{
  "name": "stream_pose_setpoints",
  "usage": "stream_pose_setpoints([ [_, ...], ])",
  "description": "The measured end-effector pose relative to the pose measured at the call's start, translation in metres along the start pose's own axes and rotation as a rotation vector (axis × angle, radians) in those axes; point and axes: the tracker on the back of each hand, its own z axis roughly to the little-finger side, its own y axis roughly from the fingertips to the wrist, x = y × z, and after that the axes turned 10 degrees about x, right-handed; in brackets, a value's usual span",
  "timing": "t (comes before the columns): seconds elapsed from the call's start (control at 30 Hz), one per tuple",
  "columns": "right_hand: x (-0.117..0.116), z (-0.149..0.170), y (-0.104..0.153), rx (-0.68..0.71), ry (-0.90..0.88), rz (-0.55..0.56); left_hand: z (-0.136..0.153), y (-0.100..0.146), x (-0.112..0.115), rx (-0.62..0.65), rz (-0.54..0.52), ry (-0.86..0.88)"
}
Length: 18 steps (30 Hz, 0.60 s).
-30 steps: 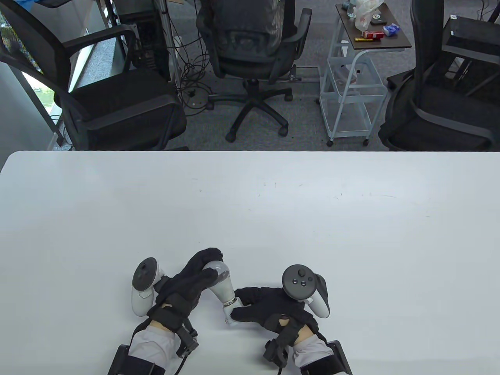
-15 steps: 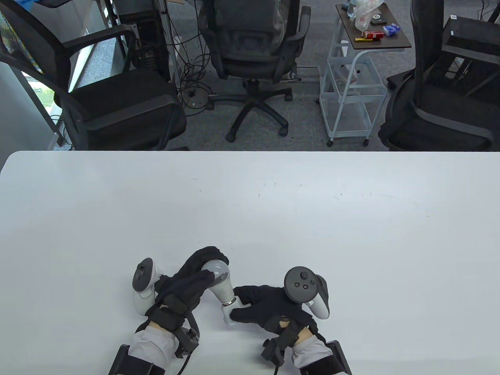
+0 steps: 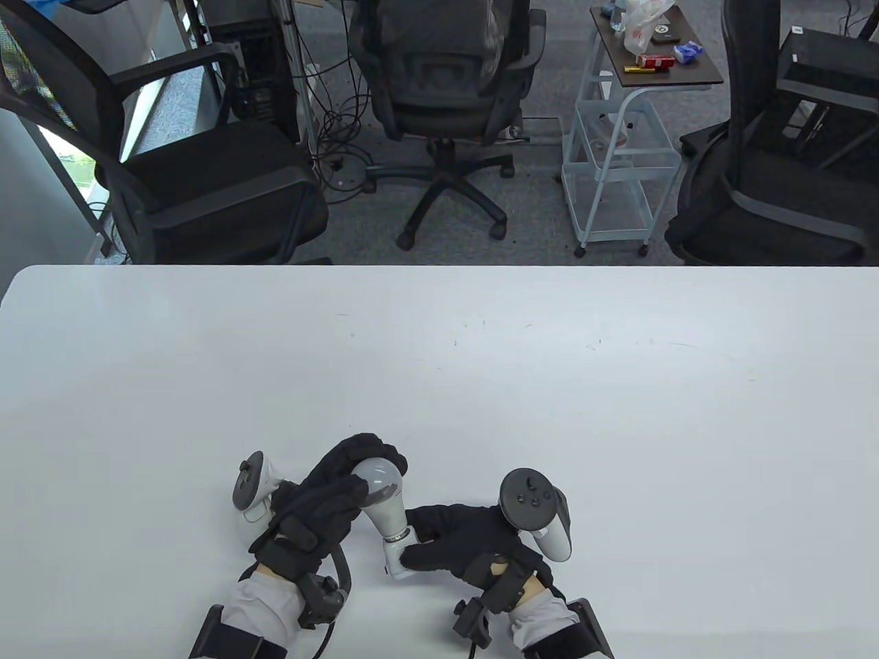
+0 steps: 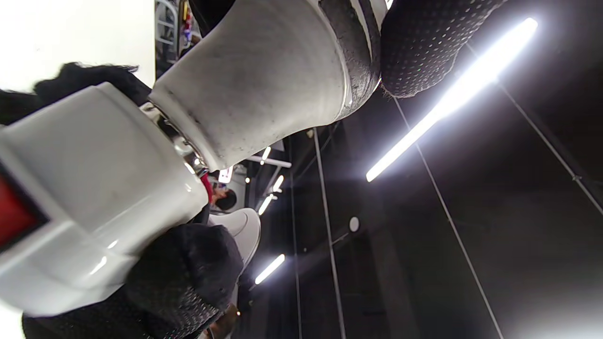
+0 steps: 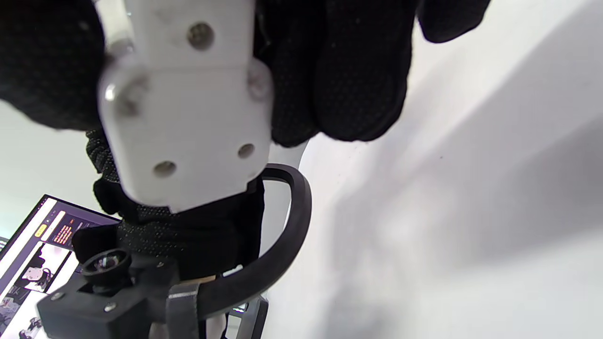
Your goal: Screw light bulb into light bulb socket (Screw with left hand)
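A white light bulb [image 3: 379, 493] sits with its metal base in a white socket [image 3: 394, 558], both held tilted above the table [image 3: 481, 384] near its front edge. My left hand [image 3: 343, 487] grips the bulb's round head, fingers curled over the top. My right hand [image 3: 453, 542] holds the socket from the right. In the left wrist view the bulb's neck [image 4: 264, 80] enters the socket [image 4: 89, 188], with a strip of thread showing between them. In the right wrist view my fingers [image 5: 339, 70] wrap the socket's underside [image 5: 188, 108].
Office chairs [image 3: 439, 89] and a small trolley [image 3: 621, 137] stand on the floor beyond the table's far edge. A monitor [image 5: 37, 254] shows in the right wrist view's lower left corner.
My left hand has turned on the bulb, its tracker swinging left and back. Bulb, socket and right hand have shifted slightly left and toward the front edge.
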Motion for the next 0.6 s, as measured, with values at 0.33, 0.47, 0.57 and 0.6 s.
stream_pose_setpoints([
  [0.33,-0.001,-0.007,0.0,-0.064,0.09,-0.107,-0.01,-0.003,0.005,-0.038,0.069,-0.112],
  [0.47,0.004,-0.015,0.002,-0.107,0.295,-0.084,-0.027,-0.005,0.009,-0.078,0.091,-0.364],
  [0.57,0.01,-0.018,0.004,-0.108,0.364,-0.039,-0.044,-0.008,0.016,-0.084,0.115,-0.572],
  [0.6,0.011,-0.018,0.004,-0.103,0.377,-0.027,-0.049,-0.008,0.02,-0.087,0.132,-0.632],
])
